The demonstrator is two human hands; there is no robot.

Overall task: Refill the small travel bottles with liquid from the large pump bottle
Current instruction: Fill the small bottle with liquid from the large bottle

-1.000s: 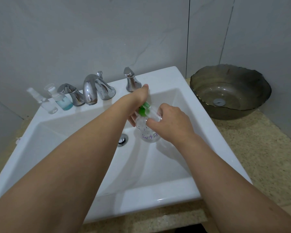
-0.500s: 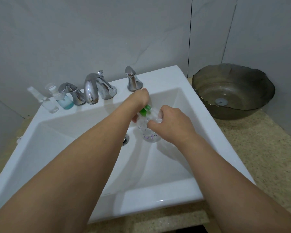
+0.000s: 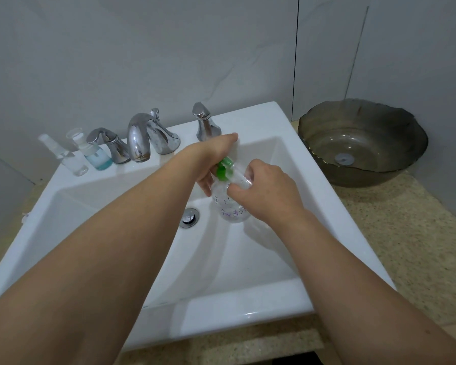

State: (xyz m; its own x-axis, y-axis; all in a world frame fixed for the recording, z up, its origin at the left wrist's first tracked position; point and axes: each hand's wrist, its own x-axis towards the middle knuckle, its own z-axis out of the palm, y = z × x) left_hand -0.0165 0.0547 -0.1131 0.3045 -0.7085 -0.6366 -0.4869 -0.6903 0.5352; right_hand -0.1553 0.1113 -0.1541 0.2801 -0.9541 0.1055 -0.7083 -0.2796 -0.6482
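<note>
Large pump bottle [image 3: 231, 206] over white sink [image 3: 248, 306] basin, near drain [image 3: 189, 218]; long axis near upright, green pump [image 3: 224, 168] uppermost. Left hand [image 3: 208, 159] grips pump. Right hand [image 3: 266, 192] pinches small clear bottle [image 3: 244, 177] beside pump.

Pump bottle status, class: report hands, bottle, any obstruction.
Left hand on green pump. Right hand holds small clear bottle at spout. Pump bottle over sink. Nothing obstructing.

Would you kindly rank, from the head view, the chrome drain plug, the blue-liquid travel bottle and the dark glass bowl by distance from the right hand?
1. Chrome drain plug, in the basin, to the left of the right hand.
2. Dark glass bowl, on the counter, far right.
3. Blue-liquid travel bottle, back-left rim.
</note>
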